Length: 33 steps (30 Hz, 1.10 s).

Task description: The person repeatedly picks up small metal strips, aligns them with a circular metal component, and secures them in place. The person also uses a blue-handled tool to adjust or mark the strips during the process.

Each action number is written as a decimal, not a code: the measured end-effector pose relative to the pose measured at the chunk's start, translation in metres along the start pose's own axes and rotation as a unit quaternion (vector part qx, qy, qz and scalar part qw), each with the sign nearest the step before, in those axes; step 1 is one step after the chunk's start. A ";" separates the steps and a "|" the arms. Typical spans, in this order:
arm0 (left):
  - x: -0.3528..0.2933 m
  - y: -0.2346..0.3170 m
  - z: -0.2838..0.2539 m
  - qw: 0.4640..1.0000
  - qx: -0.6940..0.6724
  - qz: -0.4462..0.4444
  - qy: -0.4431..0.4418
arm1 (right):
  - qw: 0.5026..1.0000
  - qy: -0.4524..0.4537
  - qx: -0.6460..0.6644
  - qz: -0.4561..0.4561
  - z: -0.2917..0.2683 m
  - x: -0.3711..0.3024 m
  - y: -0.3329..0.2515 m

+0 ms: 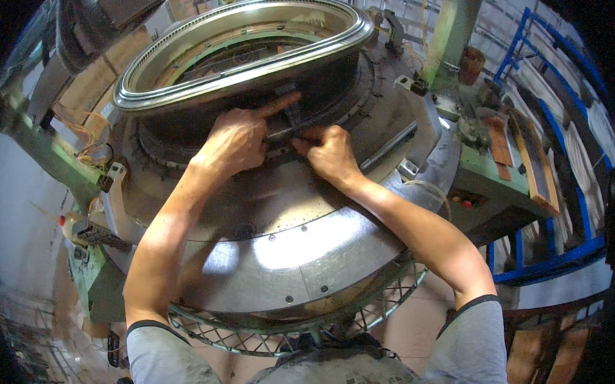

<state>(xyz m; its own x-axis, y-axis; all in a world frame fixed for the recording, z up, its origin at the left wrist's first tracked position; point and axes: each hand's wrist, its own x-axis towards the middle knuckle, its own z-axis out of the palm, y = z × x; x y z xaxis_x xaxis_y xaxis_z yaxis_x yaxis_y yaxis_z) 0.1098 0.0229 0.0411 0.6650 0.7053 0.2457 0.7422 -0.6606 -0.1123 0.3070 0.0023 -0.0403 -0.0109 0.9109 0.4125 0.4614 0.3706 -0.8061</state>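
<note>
A large round metal machine fills the middle, with a dark cylinder wall (207, 122) under a shiny toothed ring (247, 71). My left hand (238, 139) lies against this wall, index finger stretched out, the other fingers curled. Its fingertip touches the wall beside a narrow dark strip (292, 112) that looks like cloth or yarn. To the right, my right hand (331, 154) is closed in a pinch at the strip's lower end. The fingertips cover what lies between them. Both hands are just above the wide polished metal plate (305, 245).
A green machine post (453, 33) rises at the back right, near a rusty can (471, 65). Wooden boards (528, 160) lean on the green side table. A blue rack (564, 134) holds pale rolls beyond. Below the plate runs a lattice guard (253, 334).
</note>
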 end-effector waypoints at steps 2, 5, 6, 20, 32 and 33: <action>0.000 -0.002 0.000 0.999 -0.037 0.018 -0.011 | 0.997 -0.042 -0.065 0.020 -0.007 -0.006 0.002; -0.003 0.000 0.004 0.991 -0.130 0.017 -0.038 | 0.994 -0.057 -0.081 0.042 -0.012 -0.015 0.007; -0.002 -0.001 0.004 0.993 -0.106 0.030 -0.040 | 0.995 -0.050 -0.071 0.041 -0.011 -0.016 0.008; -0.001 -0.007 0.005 0.991 -0.101 0.083 0.019 | 0.993 0.042 -0.107 0.029 -0.001 -0.017 0.006; 0.004 -0.004 -0.024 0.999 0.006 -0.003 0.047 | 0.985 0.166 0.014 -0.035 0.042 0.051 0.026; 0.004 -0.003 -0.024 0.999 0.003 -0.006 0.049 | 0.981 0.180 0.066 -0.011 0.043 0.053 0.025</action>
<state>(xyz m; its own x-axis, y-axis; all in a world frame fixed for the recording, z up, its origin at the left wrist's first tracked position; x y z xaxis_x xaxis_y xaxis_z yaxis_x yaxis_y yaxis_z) 0.1079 0.0213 0.0656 0.6452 0.6845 0.3394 0.7506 -0.6509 -0.1140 0.2796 0.0679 -0.0573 0.3065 0.7877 0.5344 0.3449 0.4313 -0.8337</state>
